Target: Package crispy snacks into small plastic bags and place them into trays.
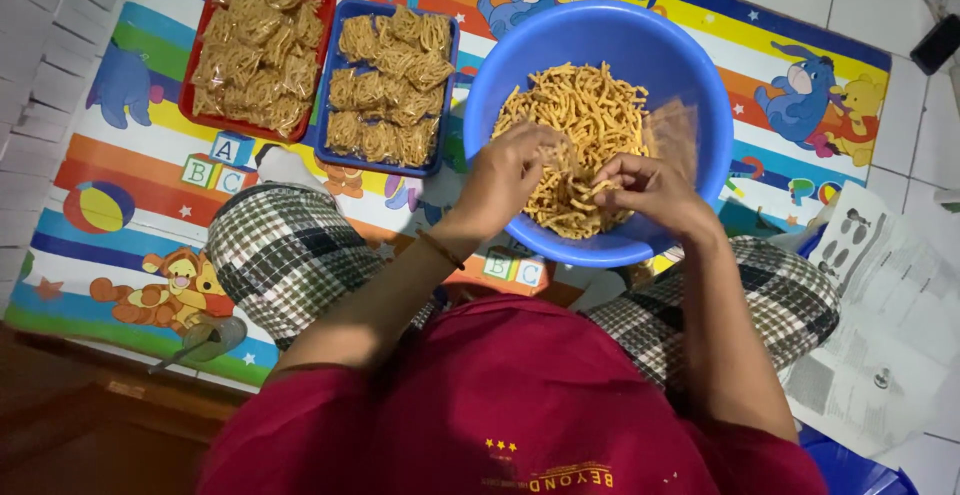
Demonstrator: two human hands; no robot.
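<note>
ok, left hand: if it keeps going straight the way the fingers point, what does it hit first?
Probably the snack sticks heaped in the blue bowl. The left hand points forward and slightly right over the bowl, fingers already in or just above the pile. Depth is unclear; the right hand sits beside that line, not across it.

Blue bowl [690, 75]: smooth glossy plastic. Snack sticks [590, 115]: dry, rough, matt. Clear bag [672, 133] at right hand [650, 190]: thin glossy film. Red tray [196, 65], blue tray [333, 75] far left: plastic, packets shiny. Mat [120, 165]: printed, smooth. Trousers [280, 255]: checked cloth. Floor [860, 0]: glossy tile. Sheet [890, 325] right: matt paper.
</note>
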